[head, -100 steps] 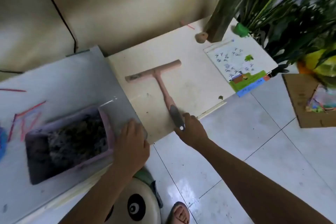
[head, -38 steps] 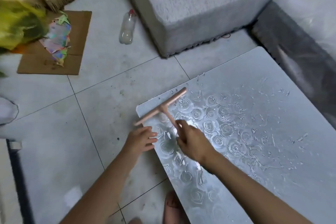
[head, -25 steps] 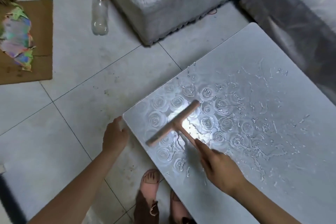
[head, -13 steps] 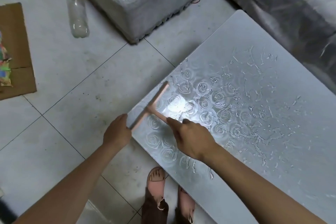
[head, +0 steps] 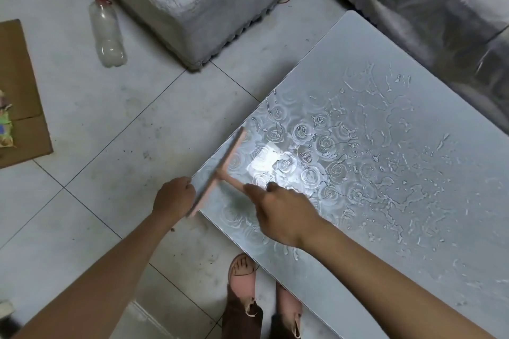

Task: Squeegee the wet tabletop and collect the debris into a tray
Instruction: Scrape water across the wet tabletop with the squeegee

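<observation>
A pink T-shaped squeegee [head: 220, 170] lies with its blade along the left edge of the grey rose-patterned tabletop [head: 399, 173], which is covered in water streaks and droplets. My right hand [head: 283, 212] is closed around the squeegee's handle. Just off the table's left corner, my left hand [head: 173, 198] is curled with its fingers against the table edge and the blade's lower end; whether it holds anything I cannot tell. No tray is in view.
A clear plastic bottle [head: 107, 31] lies on the tiled floor at upper left. Brown cardboard [head: 19, 96] sits at the far left. A grey cushioned block [head: 206, 0] and a grey sofa [head: 440, 8] border the table's far side. My sandalled feet [head: 242, 270] stand near the table's front edge.
The squeegee has been drawn left across the wet top until its blade reached the table's left edge. My left hand has stayed cupped at that corner.
</observation>
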